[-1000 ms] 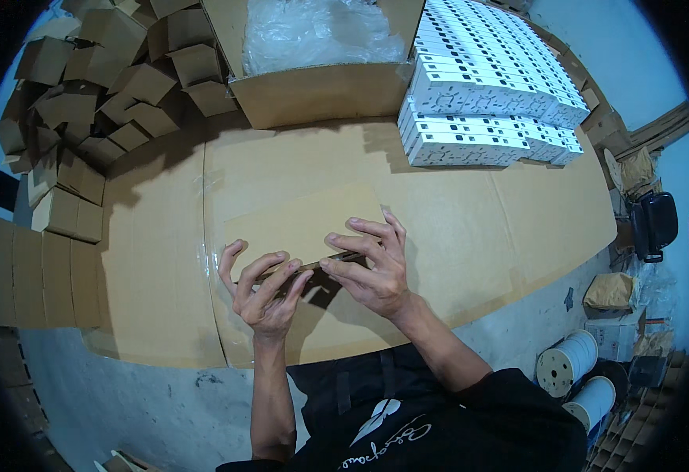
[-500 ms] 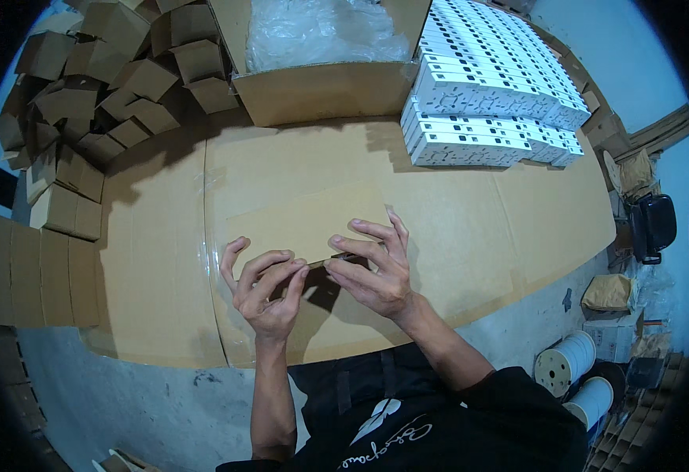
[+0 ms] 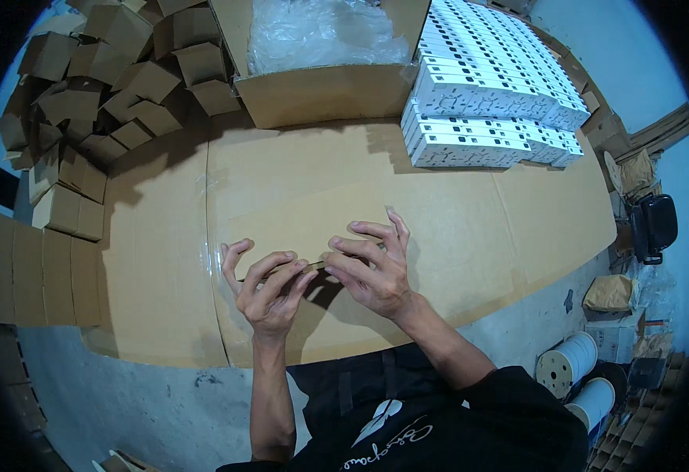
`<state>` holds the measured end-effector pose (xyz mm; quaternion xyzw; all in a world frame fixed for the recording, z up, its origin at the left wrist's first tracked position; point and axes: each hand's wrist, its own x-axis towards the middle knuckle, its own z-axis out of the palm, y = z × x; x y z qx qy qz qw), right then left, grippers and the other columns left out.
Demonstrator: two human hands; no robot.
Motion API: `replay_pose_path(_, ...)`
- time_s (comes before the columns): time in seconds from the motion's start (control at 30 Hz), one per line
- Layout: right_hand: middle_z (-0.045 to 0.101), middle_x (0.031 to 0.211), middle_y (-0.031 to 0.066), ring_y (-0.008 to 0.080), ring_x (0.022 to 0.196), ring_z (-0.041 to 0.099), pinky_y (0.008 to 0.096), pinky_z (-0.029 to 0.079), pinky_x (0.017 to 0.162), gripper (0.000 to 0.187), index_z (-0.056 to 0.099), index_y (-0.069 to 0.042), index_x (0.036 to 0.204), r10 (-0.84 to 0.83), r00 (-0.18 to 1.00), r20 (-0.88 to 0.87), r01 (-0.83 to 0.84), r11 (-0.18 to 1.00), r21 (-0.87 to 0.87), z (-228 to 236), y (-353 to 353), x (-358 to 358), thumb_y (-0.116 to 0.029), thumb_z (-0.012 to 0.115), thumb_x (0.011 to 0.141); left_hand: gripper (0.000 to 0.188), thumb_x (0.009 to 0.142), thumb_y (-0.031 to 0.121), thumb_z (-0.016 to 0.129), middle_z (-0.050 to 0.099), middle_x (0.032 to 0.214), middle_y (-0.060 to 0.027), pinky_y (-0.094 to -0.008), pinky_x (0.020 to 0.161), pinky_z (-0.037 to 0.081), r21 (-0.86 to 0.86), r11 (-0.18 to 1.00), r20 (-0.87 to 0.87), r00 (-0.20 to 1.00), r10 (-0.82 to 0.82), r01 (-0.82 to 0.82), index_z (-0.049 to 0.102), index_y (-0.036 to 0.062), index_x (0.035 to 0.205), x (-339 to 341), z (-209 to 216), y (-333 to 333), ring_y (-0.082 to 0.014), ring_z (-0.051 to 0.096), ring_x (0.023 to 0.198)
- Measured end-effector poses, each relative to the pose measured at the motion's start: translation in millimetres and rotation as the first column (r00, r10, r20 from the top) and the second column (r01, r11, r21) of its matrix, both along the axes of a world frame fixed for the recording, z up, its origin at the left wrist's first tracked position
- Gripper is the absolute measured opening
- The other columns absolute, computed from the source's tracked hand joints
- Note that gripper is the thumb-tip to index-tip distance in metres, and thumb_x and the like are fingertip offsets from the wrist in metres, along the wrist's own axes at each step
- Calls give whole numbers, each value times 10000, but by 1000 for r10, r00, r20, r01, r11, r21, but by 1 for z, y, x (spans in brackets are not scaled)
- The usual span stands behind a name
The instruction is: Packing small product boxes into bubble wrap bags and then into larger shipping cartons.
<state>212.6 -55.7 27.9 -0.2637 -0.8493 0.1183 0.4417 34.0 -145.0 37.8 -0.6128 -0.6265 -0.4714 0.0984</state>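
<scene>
Both my hands work at the near edge of a flat brown cardboard piece (image 3: 313,226), above the cardboard-covered table (image 3: 439,228). On the left of that edge, my left hand (image 3: 269,295) pinches it between thumb and fingers. My right hand (image 3: 376,271) grips the same edge a little further right, its fingers bent and the outer ones raised. Only a short strip of the edge shows between my fingertips. A dark shadow falls below it. Against the similar brown of the table, the exact shape of the piece is hard to make out.
Several open brown cartons (image 3: 124,79) are piled at far left, with more boxes (image 3: 44,271) lined up nearer. A large carton (image 3: 332,94) holding clear plastic bags (image 3: 325,35) stands at the back. White boxes (image 3: 502,94) are stacked beside it. Cable spools (image 3: 566,363) sit right of the table.
My fingertips have shifted slightly along the cardboard edge, the right ones a touch to the left. Both hands keep hold of it.
</scene>
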Motion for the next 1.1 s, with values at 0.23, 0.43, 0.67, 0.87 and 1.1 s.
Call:
replay_pose_path(0.23, 711, 1058, -81, 204, 1157, 605, 605, 241, 1146, 198, 790, -226, 945, 53, 999, -9, -53, 999, -1, 2, 8, 0, -214, 847, 756, 233, 675, 164, 915, 745, 933, 40, -510, 1046, 411, 63, 998, -22, 999, 25, -24, 795, 172, 875, 1, -6, 2, -280, 582, 1133)
replay_pose_path(0.43, 734, 990, -78, 195, 1095, 641, 591, 268, 1140, 183, 798, -218, 896, 26, 1000, -14, -26, 1000, -16, 6, 6, -5, -197, 875, 731, 204, 671, 155, 913, 757, 923, 53, -515, 1068, 392, 52, 997, -1, 999, 53, -52, 804, 185, 840, 1, -5, 1, -274, 578, 1113)
replay_pose_path(0.67, 732, 908, -79, 151, 977, 643, 522, 342, 1049, 168, 782, -187, 849, 37, 999, 1, -37, 999, -24, 18, 16, 2, -203, 885, 718, 198, 634, 184, 924, 768, 954, 48, -559, 1134, 342, -112, 990, 2, 996, -85, 85, 816, 174, 800, -23, 14, 7, -301, 571, 1164)
replay_pose_path(0.87, 712, 856, -46, 164, 871, 611, 389, 427, 897, 176, 749, -133, 822, 139, 990, 1, -139, 990, 2, 21, 30, 1, -198, 872, 714, 213, 593, 203, 931, 768, 1023, -41, -516, 1119, 376, -184, 937, 108, 953, -282, 298, 808, 139, 754, -45, 33, 27, -316, 569, 1221)
replay_pose_path(1.1, 776, 1013, 33, 203, 926, 642, 333, 578, 833, 161, 768, -67, 877, 345, 938, -41, -345, 910, -231, 33, 57, 24, -46, 842, 735, 253, 585, 216, 935, 752, 1074, -35, -493, 1104, 398, -244, 887, 96, 920, -379, 391, 808, 136, 789, -67, 35, 27, -241, 617, 1136)
